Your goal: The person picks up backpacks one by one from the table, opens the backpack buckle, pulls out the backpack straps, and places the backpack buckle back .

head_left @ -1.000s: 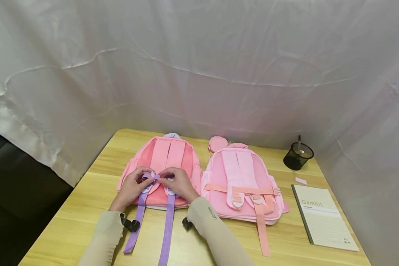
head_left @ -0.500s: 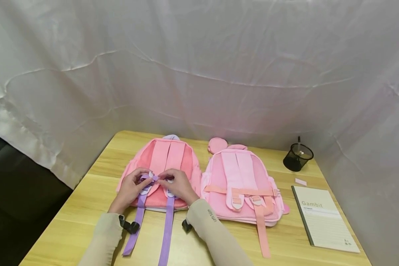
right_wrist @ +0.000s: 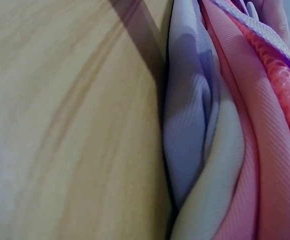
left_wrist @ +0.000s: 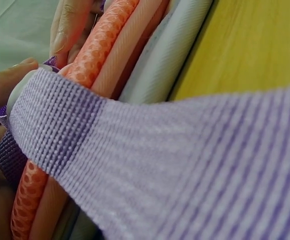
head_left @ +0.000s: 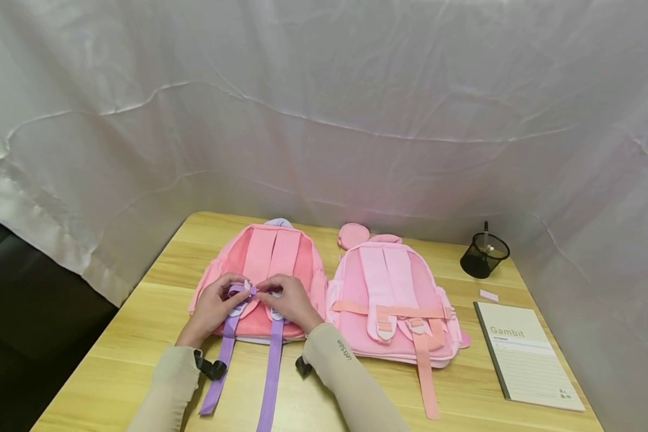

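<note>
A coral-pink backpack point(head_left: 275, 252) lies with its shoulder straps upward in the head view. Over its lower part, my left hand point(head_left: 210, 307) pinches a looped purple strap point(head_left: 236, 290) beside a small white buckle point(head_left: 246, 285). From the other side my right hand point(head_left: 293, 301) pinches the strap's short end with thumb and fingertips. Two long purple webbing tails point(head_left: 270, 378) hang from the shoulder straps onto the table. Close up in the left wrist view, one purple webbing tail point(left_wrist: 150, 165) crosses the backpack's mesh edge. The right wrist view mostly shows the backpack's side point(right_wrist: 200, 115).
A lighter pink backpack point(head_left: 351, 330) lies at the right, with an orange strap buckled across it. Farther right are a notebook point(head_left: 526, 354), a small white slip point(head_left: 488, 294) and a black mesh pen cup point(head_left: 477, 261). Grey curtain point(head_left: 324, 120) surrounds the wooden table point(head_left: 119, 360).
Both hands stay in almost the same place on the purple strap. The white buckle tilts slightly between the fingertips; the backpacks have not moved.
</note>
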The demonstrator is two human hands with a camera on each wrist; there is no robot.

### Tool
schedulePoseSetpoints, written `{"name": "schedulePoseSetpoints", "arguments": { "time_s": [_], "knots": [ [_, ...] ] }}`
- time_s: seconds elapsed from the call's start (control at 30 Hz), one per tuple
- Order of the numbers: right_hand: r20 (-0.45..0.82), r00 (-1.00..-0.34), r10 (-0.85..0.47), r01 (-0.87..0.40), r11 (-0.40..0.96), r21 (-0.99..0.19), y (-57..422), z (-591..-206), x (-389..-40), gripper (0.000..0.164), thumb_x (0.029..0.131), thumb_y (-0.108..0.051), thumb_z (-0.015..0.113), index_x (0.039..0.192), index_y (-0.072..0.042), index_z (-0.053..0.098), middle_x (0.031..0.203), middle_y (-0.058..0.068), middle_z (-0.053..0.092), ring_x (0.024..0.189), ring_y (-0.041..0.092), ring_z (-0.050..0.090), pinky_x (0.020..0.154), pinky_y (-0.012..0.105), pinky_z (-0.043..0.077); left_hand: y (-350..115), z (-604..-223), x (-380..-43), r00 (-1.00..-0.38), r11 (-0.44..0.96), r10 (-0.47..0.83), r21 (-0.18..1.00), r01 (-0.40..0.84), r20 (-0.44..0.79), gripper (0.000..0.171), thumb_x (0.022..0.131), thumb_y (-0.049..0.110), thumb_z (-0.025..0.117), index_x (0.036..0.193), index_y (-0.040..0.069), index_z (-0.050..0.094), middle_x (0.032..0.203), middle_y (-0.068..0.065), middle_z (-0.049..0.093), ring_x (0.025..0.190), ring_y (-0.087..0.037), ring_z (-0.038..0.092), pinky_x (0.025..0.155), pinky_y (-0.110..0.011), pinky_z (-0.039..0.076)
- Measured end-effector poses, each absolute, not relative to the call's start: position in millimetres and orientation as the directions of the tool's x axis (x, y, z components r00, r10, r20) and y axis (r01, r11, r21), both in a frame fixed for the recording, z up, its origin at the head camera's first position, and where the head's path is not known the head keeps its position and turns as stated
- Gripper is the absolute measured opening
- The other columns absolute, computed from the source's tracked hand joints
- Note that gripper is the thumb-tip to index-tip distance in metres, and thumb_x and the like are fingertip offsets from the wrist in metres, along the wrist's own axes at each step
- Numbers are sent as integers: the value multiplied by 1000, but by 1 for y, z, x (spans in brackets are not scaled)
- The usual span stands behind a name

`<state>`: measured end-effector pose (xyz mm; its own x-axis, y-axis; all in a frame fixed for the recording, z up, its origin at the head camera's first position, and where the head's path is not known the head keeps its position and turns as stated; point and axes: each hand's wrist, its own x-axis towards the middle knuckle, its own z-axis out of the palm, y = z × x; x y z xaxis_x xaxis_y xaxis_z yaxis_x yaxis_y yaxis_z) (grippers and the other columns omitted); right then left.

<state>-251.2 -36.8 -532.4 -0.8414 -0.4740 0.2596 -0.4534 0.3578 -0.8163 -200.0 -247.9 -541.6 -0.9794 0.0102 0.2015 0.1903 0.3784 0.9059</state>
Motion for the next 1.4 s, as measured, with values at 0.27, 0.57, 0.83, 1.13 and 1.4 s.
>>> {"name": "schedulePoseSetpoints", "arguments": {
  "time_s": [0.27,0.57,0.83,1.13,1.4],
  "knots": [
    [249,-842,-478,-449,367,-815,-37,-533,-252,17,90,-21,82,107,-16,82,100,-3,78,93,4,68,88,19,54,-248,-544,-201,-979,385,24,902,196,203,26,97,28,74,120,16,69,112,-6,74,93,-12,63,81,-22,49],
    [273,-833,-482,-480,384,-789,-37,-533,-253,17,90,-23,83,105,-17,83,98,-5,77,92,2,67,86,18,53,-247,-542,-200,-978,390,34,898,202,205,26,97,27,74,121,16,68,112,-5,74,95,-13,64,82,-20,49],
    [246,-843,-479,-453,385,-804,-37,-533,-254,17,89,-22,83,106,-19,83,96,-5,77,91,4,67,86,19,53,-247,-542,-200,-975,396,33,893,216,221,24,97,25,75,119,16,69,112,-4,74,95,-13,64,82,-20,50],
    [236,-851,-470,-445,404,-799,-37,-536,-255,18,92,-26,81,108,-19,82,100,-6,76,95,4,67,88,21,53,-247,-542,-203,-976,414,10,887,202,218,28,98,30,74,122,17,70,116,-3,73,99,-11,63,86,-18,48],
    [232,-854,-466,-440,409,-800,-37,-535,-254,17,91,-24,81,106,-18,82,98,-6,76,93,4,67,87,20,54,-247,-541,-202,-977,418,22,886,202,212,30,98,30,73,124,15,70,117,-2,72,102,-14,61,88,-19,47]
  ]
}}
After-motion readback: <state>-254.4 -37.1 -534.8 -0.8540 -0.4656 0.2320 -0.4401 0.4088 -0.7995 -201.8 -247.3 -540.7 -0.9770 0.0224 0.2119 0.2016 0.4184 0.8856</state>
